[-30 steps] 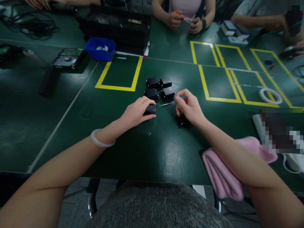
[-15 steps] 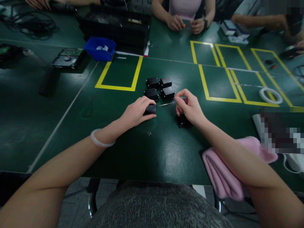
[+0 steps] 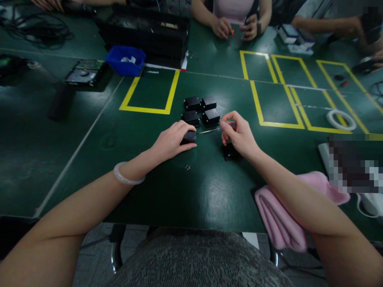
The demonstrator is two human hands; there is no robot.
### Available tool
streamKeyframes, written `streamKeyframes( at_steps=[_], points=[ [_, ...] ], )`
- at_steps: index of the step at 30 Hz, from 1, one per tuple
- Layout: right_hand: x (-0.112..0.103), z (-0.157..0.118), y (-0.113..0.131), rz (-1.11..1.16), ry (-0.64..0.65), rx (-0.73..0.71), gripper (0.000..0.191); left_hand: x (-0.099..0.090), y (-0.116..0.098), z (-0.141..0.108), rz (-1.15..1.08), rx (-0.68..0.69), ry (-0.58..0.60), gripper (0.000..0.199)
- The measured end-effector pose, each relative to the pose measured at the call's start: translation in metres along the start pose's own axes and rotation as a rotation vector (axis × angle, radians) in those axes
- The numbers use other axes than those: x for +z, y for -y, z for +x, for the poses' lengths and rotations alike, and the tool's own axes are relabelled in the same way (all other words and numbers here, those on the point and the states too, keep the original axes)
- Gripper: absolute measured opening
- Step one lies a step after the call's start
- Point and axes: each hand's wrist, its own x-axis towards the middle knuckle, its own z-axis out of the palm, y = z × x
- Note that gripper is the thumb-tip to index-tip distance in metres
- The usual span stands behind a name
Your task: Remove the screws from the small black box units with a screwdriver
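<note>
**Screwdriver applied to small black housing on green bench**

Hands meet at the centre of the green table [image 3: 89,159]. The left hand [image 3: 172,140] lies over a small black housing [image 3: 189,138], fingers curled narrow around it and pressing it to the table surface. The right hand [image 3: 239,135] pinches the handle of a slim screwdriver [image 3: 214,130] between thumb and fingertips; the shaft runs toward 9 o'clock, its tip at the right face of the housing. A bangle [image 3: 127,175] sits on the left wrist.

Adjacent items:
- Four more black housings [image 3: 201,110], grouped two by two, just beyond the hands at 12 o'clock.
- One further black part [image 3: 230,152], partly hidden under the right hand.
- Loose screws [image 3: 187,168], near the left hand at 6 o'clock.
- Pink cloth [image 3: 281,219], under the right forearm at 4 o'clock.
- Blue bin [image 3: 125,60], well apart at 11 o'clock, just beyond a rectangle marked in yellow tape [image 3: 149,111].
- Roll of white tape [image 3: 341,119], at 2 o'clock.

A co-worker's hands [image 3: 236,28] are at the far edge at 12 o'clock, next to a small orange item; whether they hold it cannot be told.
</note>
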Motion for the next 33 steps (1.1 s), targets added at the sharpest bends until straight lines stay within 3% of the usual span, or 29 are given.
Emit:
streamKeyframes(
  at_steps=[5,11,20,28,33],
  points=[
    [0.0002,0.0001,-0.0006,-0.001,-0.004,0.005,0.024,0.0006,0.0006,0.0003,0.006,0.001,0.005,0.040],
    [-0.0002,0.0006,-0.0008,-0.022,-0.005,0.013,0.033,0.0013,0.0015,0.0006,0.017,0.002,0.003,0.040],
    [0.0015,-0.0003,0.0030,-0.017,-0.021,0.013,0.018,0.0008,0.0011,0.0008,0.016,0.002,0.004,0.041],
    [0.0002,-0.0004,0.0023,-0.023,-0.014,0.029,0.031,0.0005,0.0013,0.0009,0.009,0.007,0.005,0.041],
    [0.0004,-0.0001,0.0027,-0.023,-0.010,0.019,0.026,-0.0004,0.0006,0.0008,0.003,0.000,0.014,0.040]
  ],
)
